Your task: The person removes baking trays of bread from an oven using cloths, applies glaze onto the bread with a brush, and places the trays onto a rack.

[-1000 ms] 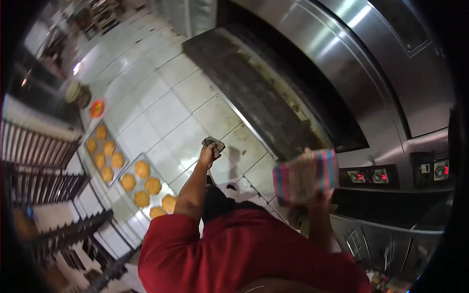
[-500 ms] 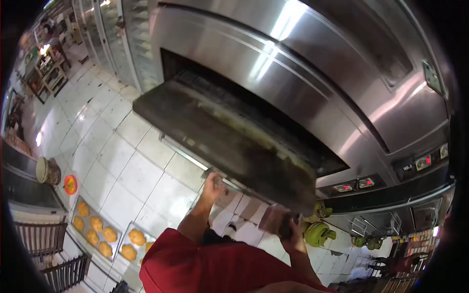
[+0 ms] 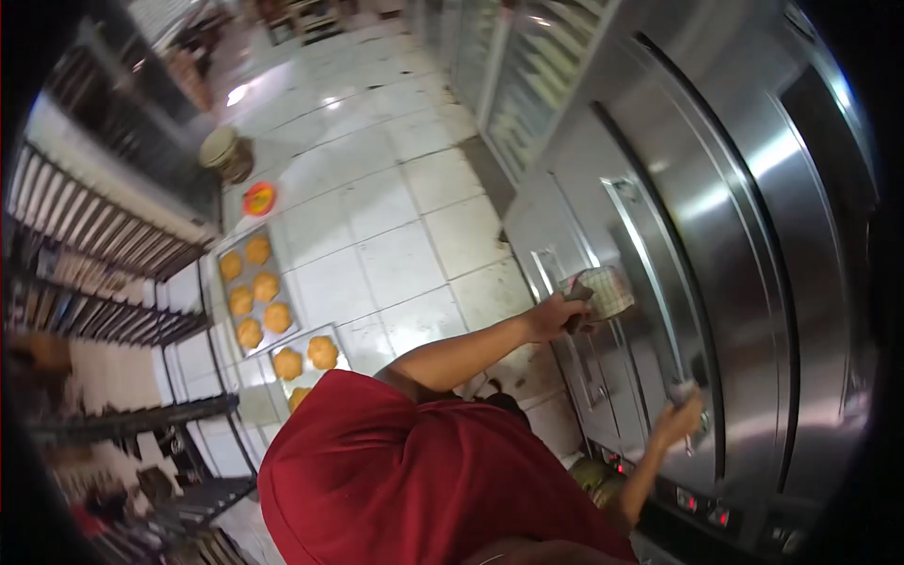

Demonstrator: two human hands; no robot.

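Observation:
My left hand [image 3: 554,318] grips a checked cloth pad [image 3: 607,290] with a dark edge, held against or just in front of the steel oven door [image 3: 650,348]. The door is closed. My right hand [image 3: 680,421] is closed near the lower end of the door's long metal handle [image 3: 643,247]. Something greyish shows at its fingertips, too blurred to name.
Golden baked buns [image 3: 266,285] sit on metal trays [image 3: 287,325] to my left, by dark slatted racks [image 3: 85,212]. Farther along the tiled floor are an orange bowl [image 3: 259,199] and a bucket [image 3: 226,153]. Red-lit controls [image 3: 687,499] line the oven's side.
The oven door, lowered before with both hands at its edge, is now up and closed. My left hand has come up with the cloth pad, and the view has swung left.

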